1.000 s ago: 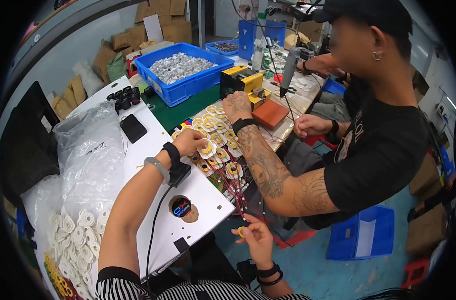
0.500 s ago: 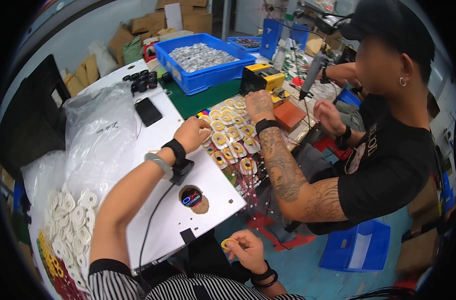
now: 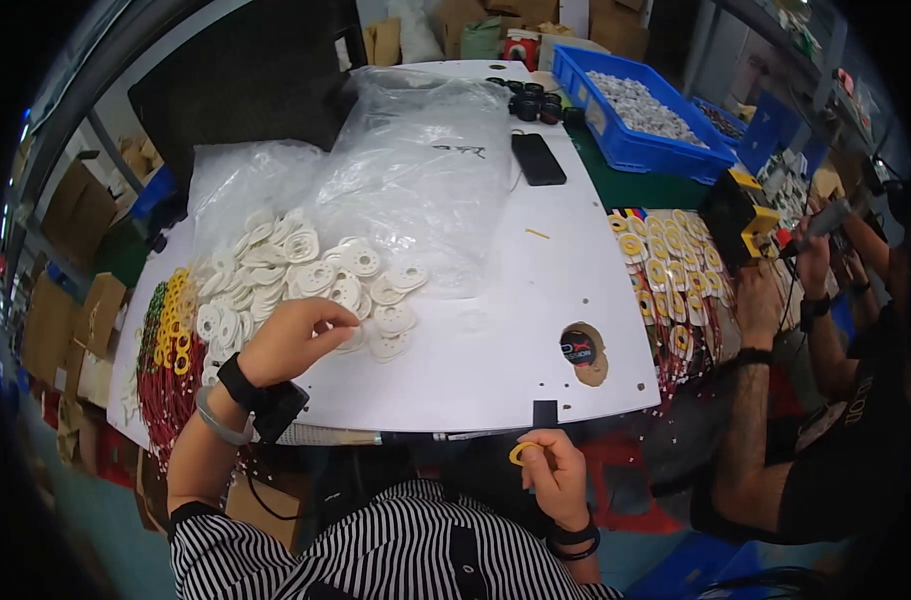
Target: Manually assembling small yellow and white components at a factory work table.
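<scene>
My left hand point(image 3: 301, 338) hovers at the near edge of a heap of flat white plastic discs with holes point(image 3: 321, 275). Its fingers are loosely curved, thumb and forefinger slightly apart, and I see nothing between them. A black box-like device is strapped at that wrist. My right hand point(image 3: 558, 475) is in front of the table's near edge, pinching a small yellow ring point(image 3: 522, 453) between thumb and fingers. Left of the discs lie yellow rings point(image 3: 179, 320) with bunches of red wires point(image 3: 168, 400).
Clear plastic bags point(image 3: 416, 180) cover the table's middle. A black phone point(image 3: 539, 160) lies on the white tabletop point(image 3: 496, 370), which has a round hole. Rows of white discs with yellow rings point(image 3: 674, 265) lie at right, beside a co-worker's arm point(image 3: 751, 400). A blue bin point(image 3: 641, 120) holds small white parts.
My view has turned left. My left hand has moved from the rows of assembled discs to the white disc heap. My right hand still holds the yellow ring.
</scene>
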### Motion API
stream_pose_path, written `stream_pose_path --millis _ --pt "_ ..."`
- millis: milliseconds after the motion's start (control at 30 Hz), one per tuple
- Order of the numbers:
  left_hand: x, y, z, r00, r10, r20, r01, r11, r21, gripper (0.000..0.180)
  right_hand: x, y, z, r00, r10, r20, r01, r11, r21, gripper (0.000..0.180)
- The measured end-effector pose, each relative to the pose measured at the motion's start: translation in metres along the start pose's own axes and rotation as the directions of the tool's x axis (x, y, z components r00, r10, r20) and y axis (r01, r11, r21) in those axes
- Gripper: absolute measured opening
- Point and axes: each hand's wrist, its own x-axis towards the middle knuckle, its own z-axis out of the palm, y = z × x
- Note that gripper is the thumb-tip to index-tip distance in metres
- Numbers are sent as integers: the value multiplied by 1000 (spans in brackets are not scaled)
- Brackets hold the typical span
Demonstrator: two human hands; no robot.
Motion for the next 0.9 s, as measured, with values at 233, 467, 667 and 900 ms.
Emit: stream_pose_path --millis 233,467,667,900 --pt "20 -4 28 943 322 78 -331 923 197 20 4 -13 38 994 -88 67 89 996 -21 16" --pt "80 21 95 860 496 116 -507 810 296 25 1 -20 53 987 -123 105 145 962 -230 23" --pt "97 13 111 774 605 185 -591 586 555 14 -6 -15 53 997 69 -18 -68 997 46 21" --pt "43 42 87 863 502 58 -505 860 72 15 4 -19 50 992 -30 -126 62 963 263 17"
